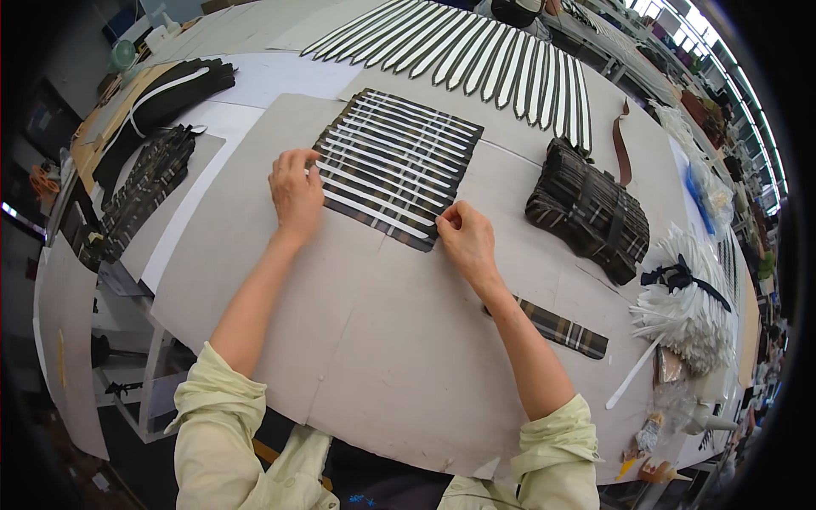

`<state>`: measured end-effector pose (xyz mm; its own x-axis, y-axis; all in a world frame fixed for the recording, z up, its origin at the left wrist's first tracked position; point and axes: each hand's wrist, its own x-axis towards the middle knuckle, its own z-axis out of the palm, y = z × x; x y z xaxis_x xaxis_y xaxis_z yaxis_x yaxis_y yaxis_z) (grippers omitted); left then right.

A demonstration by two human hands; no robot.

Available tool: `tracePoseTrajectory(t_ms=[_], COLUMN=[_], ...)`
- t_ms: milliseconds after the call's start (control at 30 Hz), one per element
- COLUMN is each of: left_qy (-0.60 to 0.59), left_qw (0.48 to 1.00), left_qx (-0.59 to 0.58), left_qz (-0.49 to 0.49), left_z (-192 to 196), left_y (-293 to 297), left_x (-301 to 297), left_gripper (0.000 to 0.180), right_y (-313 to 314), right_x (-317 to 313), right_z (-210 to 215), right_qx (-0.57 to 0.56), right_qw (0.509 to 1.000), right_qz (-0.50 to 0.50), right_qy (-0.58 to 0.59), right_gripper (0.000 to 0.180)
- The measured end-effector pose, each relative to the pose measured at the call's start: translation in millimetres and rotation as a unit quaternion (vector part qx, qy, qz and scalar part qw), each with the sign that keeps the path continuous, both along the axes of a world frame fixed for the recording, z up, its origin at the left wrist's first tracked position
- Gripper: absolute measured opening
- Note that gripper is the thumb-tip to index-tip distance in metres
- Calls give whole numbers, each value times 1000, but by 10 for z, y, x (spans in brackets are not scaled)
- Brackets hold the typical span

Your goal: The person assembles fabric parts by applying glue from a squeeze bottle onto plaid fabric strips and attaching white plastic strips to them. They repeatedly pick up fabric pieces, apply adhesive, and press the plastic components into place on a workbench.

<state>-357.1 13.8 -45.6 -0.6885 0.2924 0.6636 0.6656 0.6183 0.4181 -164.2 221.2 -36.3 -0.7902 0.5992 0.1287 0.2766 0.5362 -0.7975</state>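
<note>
- One broad pale-grey table [408,365] spreads beneath both hands; a cluttered workroom with bright ceiling lights [748,93] extends off beyond the right hand.
- Far past the grip lies a fanned row of white-faced strips [476,64]; to its right sit a plaid bundle [586,204] and a tied white sheaf [684,319].
- Between the hands lie plaid strips [391,161] topped with white bands, side by side; their long axes run from the left hand rightward, slanting nearer the person.
- Left hand [296,194] touches their left ends; right hand [470,242] brings thumb and forefinger together at the nearest right ends; whether either grasps a strip, I cannot tell.
</note>
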Motion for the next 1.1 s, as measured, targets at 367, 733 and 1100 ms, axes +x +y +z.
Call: tracePoseTrajectory(t_ms=[367, 733, 1100], left_qy=[-190, -187, -175], left_qw=[975, 976, 982], left_qx=[-51, -51, 40], left_qz=[99, 98, 66], left_z=[-126, -153, -291], left_y=[-292, -275, -330], left_x=[-509, -561, -598], left_gripper=[15, 11, 11], right_y=[-25, -40, -34], right_x=[-6, -3, -2], right_z=[11, 11, -21], right_qx=[1, 16, 11], right_qw=[1000, 1000, 1000], right_qz=[6, 3, 5], right_qy=[-13, -11, 8], right_gripper=[11, 11, 10])
